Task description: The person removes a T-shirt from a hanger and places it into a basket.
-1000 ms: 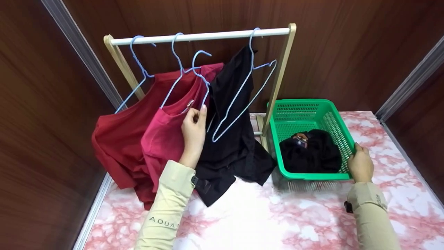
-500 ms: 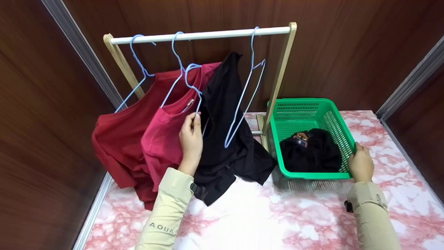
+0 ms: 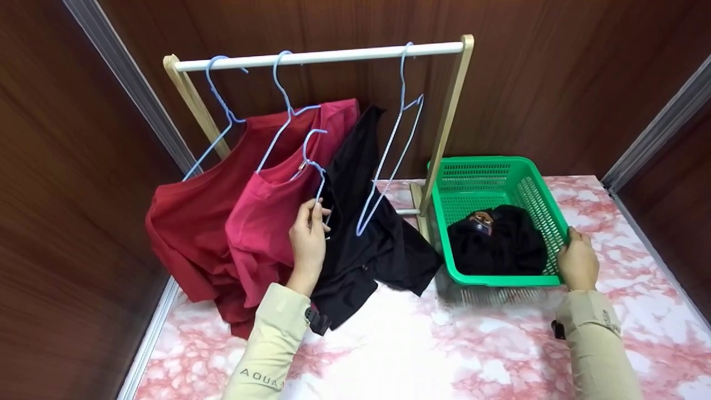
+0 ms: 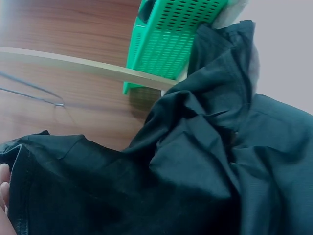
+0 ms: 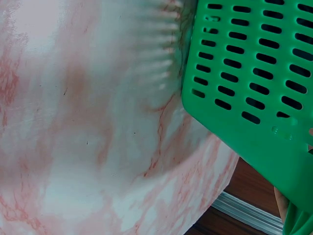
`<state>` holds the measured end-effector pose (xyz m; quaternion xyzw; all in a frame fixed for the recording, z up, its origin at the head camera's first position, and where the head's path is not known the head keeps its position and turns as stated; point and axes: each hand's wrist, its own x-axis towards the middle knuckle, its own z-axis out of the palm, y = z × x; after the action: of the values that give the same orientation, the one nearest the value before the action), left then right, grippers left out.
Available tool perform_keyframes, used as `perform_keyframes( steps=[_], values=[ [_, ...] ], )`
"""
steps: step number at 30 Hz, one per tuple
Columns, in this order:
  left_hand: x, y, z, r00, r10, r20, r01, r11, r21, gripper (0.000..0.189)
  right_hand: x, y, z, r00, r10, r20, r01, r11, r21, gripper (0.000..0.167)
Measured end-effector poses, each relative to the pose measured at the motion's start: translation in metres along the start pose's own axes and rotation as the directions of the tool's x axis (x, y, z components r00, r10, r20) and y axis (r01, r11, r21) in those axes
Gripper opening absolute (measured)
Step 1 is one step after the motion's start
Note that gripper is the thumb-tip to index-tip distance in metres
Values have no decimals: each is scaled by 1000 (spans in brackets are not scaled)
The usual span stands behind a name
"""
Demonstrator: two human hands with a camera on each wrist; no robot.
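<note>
My left hand [image 3: 307,241] pinches a blue wire hanger [image 3: 322,180] just below its hook, in the head view. That hook is off the rail. A black garment [image 3: 347,244] hangs about this hanger, its lower part spread on the floor; the hanger's lower part is hidden. Fingertips [image 4: 4,188] show beside the black cloth in the left wrist view. My right hand [image 3: 577,260] grips the right rim of a green plastic basket [image 3: 505,280]. A bunched black cloth [image 3: 500,247] with a printed picture lies in the basket.
A wooden rack [image 3: 452,111] with a white rail [image 3: 344,54] stands at the back. From it hang a dark red shirt [image 3: 189,222], a pink shirt [image 3: 261,216] and a bare blue hanger [image 3: 383,178]. Wood-look walls enclose the marbled floor [image 3: 400,355].
My left hand has lowered the hanger, so its hook sits farther below the rail. The black garment's top has sunk. The bare hanger has swung and settled; the right hand stays put.
</note>
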<state>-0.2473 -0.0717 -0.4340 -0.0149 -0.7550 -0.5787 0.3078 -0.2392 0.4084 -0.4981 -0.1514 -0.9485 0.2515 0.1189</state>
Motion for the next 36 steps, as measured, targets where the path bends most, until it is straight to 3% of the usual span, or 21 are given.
perform_keyframes(
  steps=[6,12,17,21,23,25,28,30,32,36],
  values=[
    [-9,-9,-2,999,-13,37,12,999,49,27,1,0,0,1000,3,11,-3,1000,-1,50],
    [-15,-15,-2,999,-4,49,3,1000,18,25,1,1,-2,999,-1,35,2,1000,-12,51],
    [-16,-19,-3,999,18,33,-19,1000,8,23,3,2,-8,993,-20,119,22,1000,-20,56],
    [-17,-20,-4,999,-25,37,24,1000,14,23,6,-3,-13,973,-36,226,45,998,-34,64],
    [-17,-21,-5,997,-55,46,55,998,14,23,6,-9,-14,972,-36,232,46,998,-36,66],
    [-18,-22,-5,996,-79,53,78,997,19,23,5,-18,-12,985,-40,165,42,999,-9,63],
    [-19,-22,-5,993,-101,59,100,995,20,23,2,-38,-3,995,-91,-48,96,989,113,53],
    [-21,-22,-4,992,-112,61,110,994,28,23,1,-56,3,974,-155,-167,186,964,189,46],
    [-21,-22,-4,991,-120,61,117,992,41,22,0,-77,10,948,-225,-225,279,927,249,40],
    [-24,-22,-3,990,-130,57,125,989,77,19,-10,-126,24,904,-372,-211,422,858,293,34]
  ],
)
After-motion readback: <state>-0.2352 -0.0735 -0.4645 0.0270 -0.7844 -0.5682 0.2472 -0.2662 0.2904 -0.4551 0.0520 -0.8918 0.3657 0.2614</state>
